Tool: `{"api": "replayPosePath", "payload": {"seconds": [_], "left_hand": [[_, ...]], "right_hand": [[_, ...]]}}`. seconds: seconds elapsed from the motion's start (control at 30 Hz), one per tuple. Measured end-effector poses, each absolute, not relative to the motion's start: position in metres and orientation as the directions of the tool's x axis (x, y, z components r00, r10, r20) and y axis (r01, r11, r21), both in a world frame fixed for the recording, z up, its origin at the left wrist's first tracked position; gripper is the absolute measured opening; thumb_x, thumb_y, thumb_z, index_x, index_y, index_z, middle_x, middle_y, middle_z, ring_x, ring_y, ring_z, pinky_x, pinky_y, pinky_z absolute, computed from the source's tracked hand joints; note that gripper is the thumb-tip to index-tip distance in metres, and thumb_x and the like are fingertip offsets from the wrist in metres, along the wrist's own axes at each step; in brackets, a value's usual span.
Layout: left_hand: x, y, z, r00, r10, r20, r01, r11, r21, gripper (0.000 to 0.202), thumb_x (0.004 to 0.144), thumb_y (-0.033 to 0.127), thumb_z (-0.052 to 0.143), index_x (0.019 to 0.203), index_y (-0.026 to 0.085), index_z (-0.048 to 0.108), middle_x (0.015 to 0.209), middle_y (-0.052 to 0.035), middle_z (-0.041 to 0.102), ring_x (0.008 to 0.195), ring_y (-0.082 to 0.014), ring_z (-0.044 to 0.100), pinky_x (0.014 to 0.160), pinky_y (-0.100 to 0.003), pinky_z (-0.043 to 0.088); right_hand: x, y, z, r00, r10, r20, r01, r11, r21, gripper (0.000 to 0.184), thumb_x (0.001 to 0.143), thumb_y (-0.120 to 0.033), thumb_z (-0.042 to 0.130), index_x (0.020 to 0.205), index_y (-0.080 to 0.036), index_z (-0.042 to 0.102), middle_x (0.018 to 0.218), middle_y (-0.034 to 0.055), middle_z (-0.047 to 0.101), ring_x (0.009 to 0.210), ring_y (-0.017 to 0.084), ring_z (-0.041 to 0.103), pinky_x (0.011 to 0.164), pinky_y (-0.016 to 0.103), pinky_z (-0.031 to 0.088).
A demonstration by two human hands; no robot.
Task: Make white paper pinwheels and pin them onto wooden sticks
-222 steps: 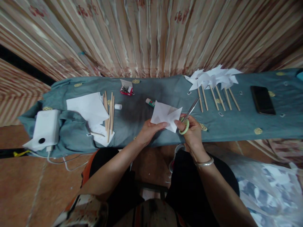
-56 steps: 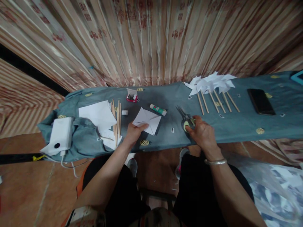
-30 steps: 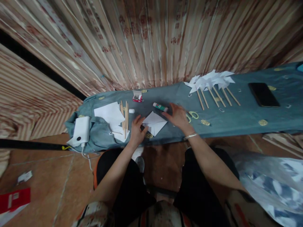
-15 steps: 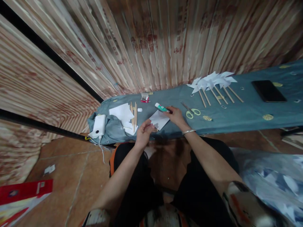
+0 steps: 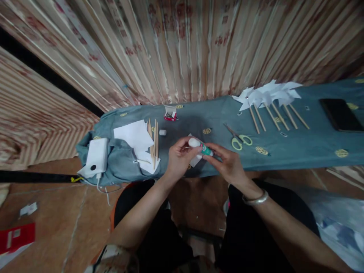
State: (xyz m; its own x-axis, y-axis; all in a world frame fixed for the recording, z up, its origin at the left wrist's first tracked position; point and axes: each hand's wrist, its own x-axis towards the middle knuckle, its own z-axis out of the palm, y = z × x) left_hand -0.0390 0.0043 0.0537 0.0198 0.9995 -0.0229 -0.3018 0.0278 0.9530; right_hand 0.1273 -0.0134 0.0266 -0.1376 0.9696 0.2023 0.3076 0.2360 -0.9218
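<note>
A green-and-white glue stick (image 5: 206, 150) is held between both hands over the table's near edge. My right hand (image 5: 227, 161) grips its green end from the right. My left hand (image 5: 182, 157) closes on it from the other side, thumb and fingers near the white end. Directly beneath lies a folded piece of white paper (image 5: 195, 161), mostly hidden by the hands and the glue stick. A small white cap (image 5: 162, 132) rests on the cloth to the left. Scissors (image 5: 239, 139) with pale green handles lie to the right, apart from my right hand.
Wooden sticks (image 5: 153, 146) and white paper sheets (image 5: 133, 135) lie on the left, beside a white power bank (image 5: 97, 156) with a cable. An open red box (image 5: 170, 113) of small metal pieces stands behind. Paper pinwheels (image 5: 267, 94) and a black phone (image 5: 341, 115) are rightward.
My left hand has left the paper and come up to the glue stick. My right hand has brought the glue stick nearer and turned it. The view has shifted closer.
</note>
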Motion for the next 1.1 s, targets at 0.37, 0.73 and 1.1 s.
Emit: {"api": "replayPosePath", "payload": {"seconds": [0.37,0.73,1.1], "left_hand": [[-0.050,-0.004,0.037,0.257,0.938,-0.234,-0.370,0.319,0.873,0.027,0.065,0.029,0.086,0.089,0.021,0.079,0.087,-0.0008,0.069,0.081,-0.0133,0.060,0.081,-0.027,0.046],[-0.057,-0.008,0.035,0.437,0.843,-0.313,-0.348,0.479,0.806,0.021,0.070,0.029,0.082,0.090,0.020,0.079,0.090,-0.0026,0.063,0.086,-0.0152,0.058,0.081,-0.028,0.046],[-0.052,-0.010,0.027,0.330,0.867,-0.373,-0.388,0.485,0.784,0.016,0.072,0.027,0.081,0.088,0.021,0.079,0.085,-0.0013,0.064,0.083,-0.0131,0.058,0.082,-0.026,0.045]], "right_hand": [[0.137,-0.035,0.026,-0.090,0.991,-0.095,0.152,-0.081,-0.985,0.032,0.070,-0.037,0.084,0.100,-0.027,0.076,0.096,0.0014,0.079,0.085,0.020,0.073,0.080,0.035,0.061],[0.145,-0.035,0.019,-0.383,0.820,-0.425,-0.152,-0.510,-0.847,0.032,0.064,-0.027,0.089,0.093,-0.026,0.078,0.091,0.0022,0.079,0.073,0.014,0.072,0.073,0.027,0.059],[0.142,-0.033,0.015,-0.456,0.719,-0.525,-0.268,-0.674,-0.689,0.030,0.073,-0.030,0.083,0.102,-0.028,0.076,0.085,0.0023,0.079,0.076,0.014,0.073,0.068,0.025,0.059]]}}
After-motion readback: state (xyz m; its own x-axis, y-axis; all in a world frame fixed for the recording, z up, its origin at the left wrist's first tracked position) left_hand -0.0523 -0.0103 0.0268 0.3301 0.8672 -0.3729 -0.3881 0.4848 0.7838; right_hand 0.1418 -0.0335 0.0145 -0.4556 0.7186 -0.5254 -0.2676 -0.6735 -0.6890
